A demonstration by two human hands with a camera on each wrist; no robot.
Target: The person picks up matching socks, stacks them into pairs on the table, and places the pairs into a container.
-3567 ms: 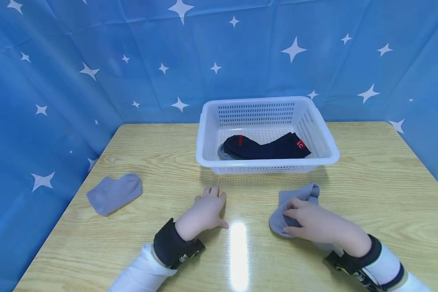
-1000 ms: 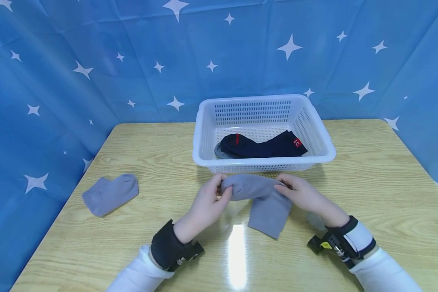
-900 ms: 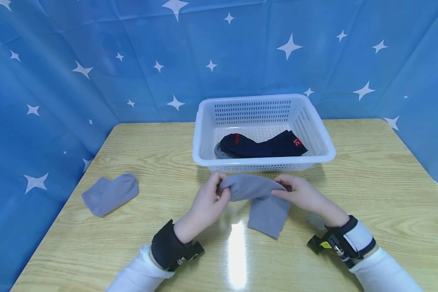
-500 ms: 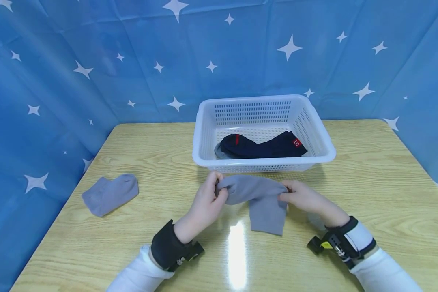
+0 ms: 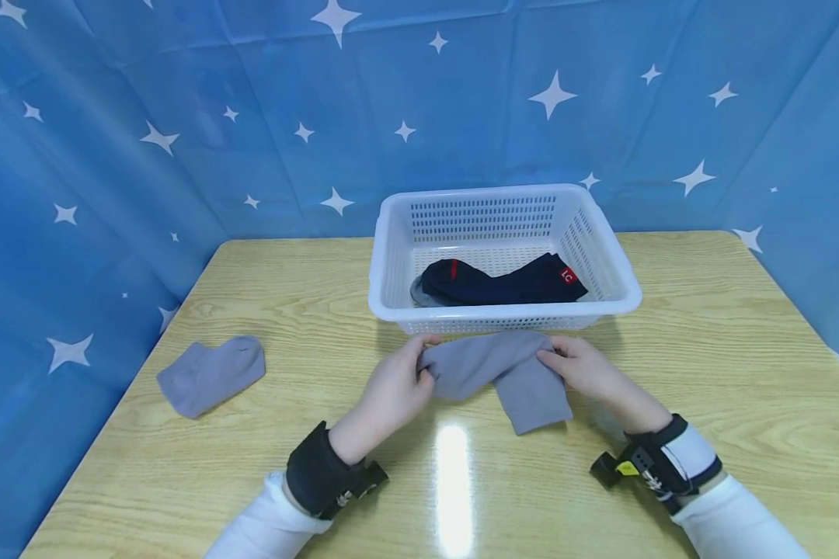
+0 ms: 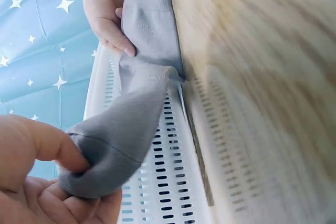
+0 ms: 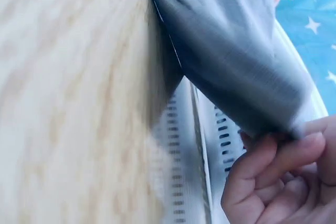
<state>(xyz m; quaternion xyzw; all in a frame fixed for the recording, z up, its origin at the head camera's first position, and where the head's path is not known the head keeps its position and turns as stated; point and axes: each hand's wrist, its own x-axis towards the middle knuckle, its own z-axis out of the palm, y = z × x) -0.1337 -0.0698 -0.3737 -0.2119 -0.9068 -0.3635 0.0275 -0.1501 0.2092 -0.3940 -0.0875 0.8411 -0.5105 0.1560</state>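
A grey sock (image 5: 489,359) is stretched between both hands, just in front of the white basket. My left hand (image 5: 395,386) pinches its toe end; in the left wrist view the thumb presses into the grey fabric (image 6: 118,135). My right hand (image 5: 587,373) pinches the sock near its heel, and the cuff part hangs down toward the table. In the right wrist view the right hand's fingers (image 7: 283,156) curl against the sock's edge. A second grey sock (image 5: 213,375) lies flat on the table at the left.
The white perforated basket (image 5: 503,312) stands at the back of the wooden table (image 5: 308,287). Inside it lie a dark navy sock (image 5: 503,284) with red marks and something grey (image 5: 422,293) partly under it. A blue star-printed curtain (image 5: 280,93) hangs behind.
Earlier the left hand was bare and the right held the bunched sock on the table. Both hands then stretched it out; since half a second ago the cuff has swung right.
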